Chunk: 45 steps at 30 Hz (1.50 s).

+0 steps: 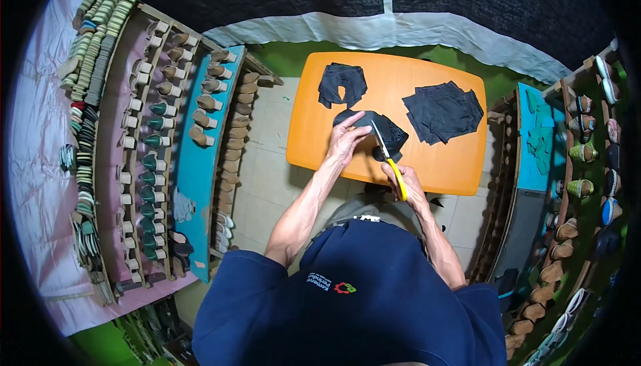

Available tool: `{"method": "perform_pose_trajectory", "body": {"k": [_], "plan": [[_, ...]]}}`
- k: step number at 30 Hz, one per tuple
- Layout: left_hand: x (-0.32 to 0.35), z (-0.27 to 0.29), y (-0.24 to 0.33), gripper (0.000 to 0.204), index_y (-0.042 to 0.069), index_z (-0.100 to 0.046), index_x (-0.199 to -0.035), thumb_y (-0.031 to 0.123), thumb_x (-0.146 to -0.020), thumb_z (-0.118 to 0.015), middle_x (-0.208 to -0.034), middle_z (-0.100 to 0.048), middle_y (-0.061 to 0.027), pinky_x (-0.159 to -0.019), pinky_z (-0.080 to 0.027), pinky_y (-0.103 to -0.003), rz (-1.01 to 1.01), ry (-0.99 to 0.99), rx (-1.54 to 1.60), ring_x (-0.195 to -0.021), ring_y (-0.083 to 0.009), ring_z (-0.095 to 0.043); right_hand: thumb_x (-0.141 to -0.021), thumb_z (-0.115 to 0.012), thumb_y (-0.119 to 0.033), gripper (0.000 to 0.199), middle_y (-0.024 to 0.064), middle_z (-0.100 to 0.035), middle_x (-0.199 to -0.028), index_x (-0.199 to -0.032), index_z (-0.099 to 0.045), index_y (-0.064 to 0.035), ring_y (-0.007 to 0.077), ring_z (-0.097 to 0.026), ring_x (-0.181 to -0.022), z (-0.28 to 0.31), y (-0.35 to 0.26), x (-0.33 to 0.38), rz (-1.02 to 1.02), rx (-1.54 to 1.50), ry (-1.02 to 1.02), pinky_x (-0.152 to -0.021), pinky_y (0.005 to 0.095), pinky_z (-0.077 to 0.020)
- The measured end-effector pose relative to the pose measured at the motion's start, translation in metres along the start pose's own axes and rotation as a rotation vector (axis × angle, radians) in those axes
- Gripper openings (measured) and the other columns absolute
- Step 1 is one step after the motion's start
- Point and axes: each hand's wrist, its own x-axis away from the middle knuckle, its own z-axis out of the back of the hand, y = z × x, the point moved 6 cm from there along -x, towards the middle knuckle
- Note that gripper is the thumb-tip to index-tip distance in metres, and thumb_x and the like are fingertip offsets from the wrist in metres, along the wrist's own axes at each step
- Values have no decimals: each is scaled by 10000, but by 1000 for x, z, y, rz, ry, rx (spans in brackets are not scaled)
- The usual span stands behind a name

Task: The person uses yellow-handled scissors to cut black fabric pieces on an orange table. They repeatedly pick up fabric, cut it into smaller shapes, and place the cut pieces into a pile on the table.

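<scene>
Over the curved orange table (387, 76), my left hand (344, 142) pinches patterned black fabric (395, 137), seemingly steadying it; my right hand (410, 184) grips yellow-handled metal scissors (392, 164).

Scissor blades (380, 140) shiny metal, handles (401, 184) plastic; black pieces (444, 114) matt; tabletop (387, 76) smooth.

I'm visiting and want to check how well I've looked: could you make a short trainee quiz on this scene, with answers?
1. Which hand holds the yellow-handled scissors?
2. True or false: the table has a blue top.
3. The larger pile of black pieces lies toward which part of the tabletop: (a) left; (b) right; (c) near edge, by the person?

Key:
1. The right hand.
2. False; it is orange.
3. b
</scene>
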Motion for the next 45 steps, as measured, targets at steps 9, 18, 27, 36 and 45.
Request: {"method": "perform_pose_trajectory", "body": {"k": [9, 18, 27, 36, 45], "plan": [[13, -8, 2, 539, 17, -592, -1339, -19, -826, -750, -1061, -722, -69, -839, -545, -256, -30, 80, -14, -895, -125, -697, -961, -533, -629, 606, 29, -497, -589, -881, -581, -30, 127, -507, -479, -9, 24, -15, -9, -110, -179, -474, 297, -458], [16, -1, -10, 596, 27, -581, -1370, -23, -807, -772, -706, -569, 64, -699, -543, -192, -58, 63, -120, -729, -45, -650, -937, -535, -670, 644, 20, -482, -580, -880, -586, -30, 130, -500, -472, -11, 12, -23, 23, -21, -146, -464, 287, -444], [22, -3, -9, 579, 15, -585, -1349, -26, -803, -775, -963, -707, -39, -794, -563, -237, -108, 133, -42, -835, -98, -684, -925, -544, -680, 613, -7, -433, -562, -801, -538, -80, 107, -447, -437, -17, 9, -19, -54, -87, -119, -425, 276, -406], [27, 1, -10, 598, 23, -587, -1359, -24, -796, -782, -890, -700, -28, -719, -530, -203, -162, 198, 55, -757, -67, -651, -916, -586, -657, 583, -14, -423, -537, -742, -510, -105, 96, -425, -399, -33, 13, -24, -23, -158, -86, -380, 261, -385], [17, 33, -25, 416, 39, -669, -1244, 1, -838, -750, -1031, -710, -39, -778, -511, -214, -180, 310, 55, -867, -82, -652, -912, -649, -595, 537, -23, -460, -533, -697, -508, -123, 92, -470, -404, -45, 9, -18, 3, -168, 10, -380, 267, -420]]}}
